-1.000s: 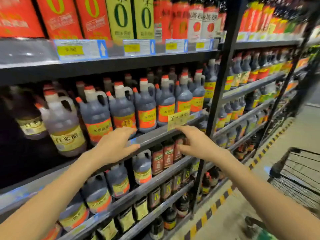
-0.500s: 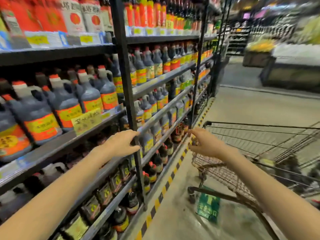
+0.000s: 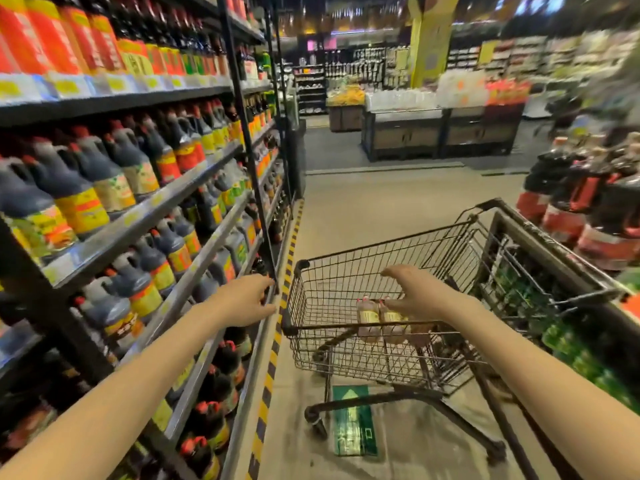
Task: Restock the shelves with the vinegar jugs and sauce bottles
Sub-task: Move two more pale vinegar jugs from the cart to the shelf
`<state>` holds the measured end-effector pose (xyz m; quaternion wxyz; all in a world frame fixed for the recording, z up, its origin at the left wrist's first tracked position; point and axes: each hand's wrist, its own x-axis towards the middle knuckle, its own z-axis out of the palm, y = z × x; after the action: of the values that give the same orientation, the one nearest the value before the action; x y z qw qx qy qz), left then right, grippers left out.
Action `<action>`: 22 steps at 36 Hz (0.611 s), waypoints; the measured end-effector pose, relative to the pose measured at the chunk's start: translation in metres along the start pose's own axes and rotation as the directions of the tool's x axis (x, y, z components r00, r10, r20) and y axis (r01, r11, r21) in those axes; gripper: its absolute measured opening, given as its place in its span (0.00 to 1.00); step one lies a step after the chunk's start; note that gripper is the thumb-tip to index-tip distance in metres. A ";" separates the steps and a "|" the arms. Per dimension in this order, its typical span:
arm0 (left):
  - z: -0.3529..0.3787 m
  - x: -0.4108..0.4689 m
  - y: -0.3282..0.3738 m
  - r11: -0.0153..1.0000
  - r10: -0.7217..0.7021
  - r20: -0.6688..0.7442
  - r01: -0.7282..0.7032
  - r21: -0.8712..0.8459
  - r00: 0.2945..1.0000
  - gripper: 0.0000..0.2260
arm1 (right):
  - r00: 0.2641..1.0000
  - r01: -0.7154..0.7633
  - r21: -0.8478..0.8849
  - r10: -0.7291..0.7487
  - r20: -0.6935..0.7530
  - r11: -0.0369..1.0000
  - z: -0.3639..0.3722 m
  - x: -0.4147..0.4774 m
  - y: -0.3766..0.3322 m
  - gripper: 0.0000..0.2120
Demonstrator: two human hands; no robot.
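Dark vinegar jugs (image 3: 86, 188) with yellow and orange labels fill the shelves (image 3: 149, 209) on my left. A wire shopping cart (image 3: 349, 327) stands in the aisle to the right of them. Inside it lie two pale bottles (image 3: 372, 318) with red caps. My right hand (image 3: 419, 291) hovers over the cart basket just above those bottles, fingers spread and empty. My left hand (image 3: 242, 301) is stretched out near the shelf upright, left of the cart's rim, fingers relaxed and holding nothing.
A yellow-and-black striped strip (image 3: 277, 341) runs along the shelf base. A green floor sticker (image 3: 353, 420) lies under the cart. Stacked dark bottles (image 3: 588, 202) stand at the right, green packs (image 3: 581, 348) below them. Display bins (image 3: 440, 133) close the aisle's far end.
My view has swung right from the shelf to the aisle and cart. Both hands left the shelf edge; my right hand now reaches over the cart basket.
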<state>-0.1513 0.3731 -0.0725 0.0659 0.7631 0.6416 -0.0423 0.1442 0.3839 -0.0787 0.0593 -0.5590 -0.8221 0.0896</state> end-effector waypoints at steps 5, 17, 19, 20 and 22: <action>-0.008 0.077 0.003 0.993 0.115 -0.001 -0.114 0.038 0.993 0.28 | 0.988 -0.151 0.040 0.152 -0.037 0.988 -0.003 0.025 0.037 0.30; 0.019 0.205 0.033 0.964 0.264 0.080 -0.264 -0.002 0.961 0.29 | 0.923 -0.381 0.138 0.384 0.002 0.914 0.018 0.061 0.108 0.31; 0.028 0.222 0.039 0.960 0.281 0.112 -0.280 -0.023 0.953 0.29 | 0.917 -0.395 0.143 0.399 0.006 0.907 0.024 0.070 0.122 0.33; 0.032 0.230 0.043 0.957 0.292 0.124 -0.290 -0.031 0.949 0.29 | 0.914 -0.402 0.146 0.406 0.004 0.904 0.027 0.075 0.129 0.33; 0.040 0.247 0.050 0.952 0.305 0.138 -0.302 -0.047 0.942 0.28 | 0.909 -0.413 0.161 0.417 0.014 0.896 0.031 0.085 0.143 0.32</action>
<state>-0.0587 0.5986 -0.1463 0.1270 0.8469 0.5104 -0.0785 0.2367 0.5119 -0.1402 0.0924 -0.7157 -0.6735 0.1602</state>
